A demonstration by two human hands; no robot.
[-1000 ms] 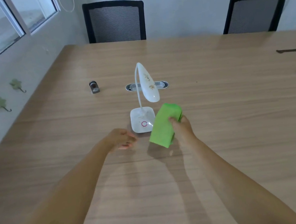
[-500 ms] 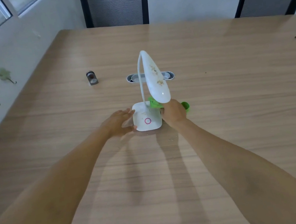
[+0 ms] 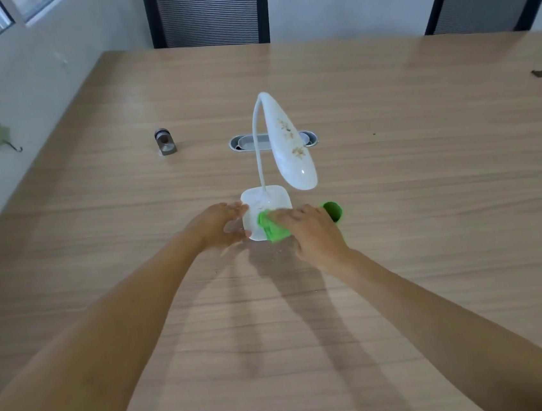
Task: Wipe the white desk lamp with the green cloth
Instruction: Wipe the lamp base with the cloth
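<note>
Two bare hands are working at one white desk lamp (image 3: pixel 278 157), which is standing near the middle of a wooden table (image 3: pixel 428 188) on its square base (image 3: pixel 267 200), its thin neck (image 3: pixel 258 146) arching up and its long head (image 3: pixel 290 149) hanging out over the right rear of that base. Left hand (image 3: pixel 216 226) is lying loosely open, fingers spread against the base's left edge and gripping nothing, apparently steadying it. Right hand (image 3: pixel 315 230) is curling over the green cloth (image 3: pixel 273 226), pressing one bunched end onto the front right of the base while the other end is sticking out past the knuckles on the right. Wiping is judged to be just starting, with the neck and head looking untouched. Risks are as follows: the lamp is looking light and top-heavy, so a hard sideways stroke is likely to be sliding or tipping it if the left hand is easing off; the head is hanging just above the right hand, so a lifting knuckle is liable to be knocking it and bending the neck; the trailing cloth end is at risk of snagging the neck. Farther back, well apart from the hands, a small grey metal object (image 3: pixel 165 142) and an oval cable grommet (image 3: pixel 273 141) are sitting on the table, with two black chairs (image 3: pixel 209 11) beyond.
</note>
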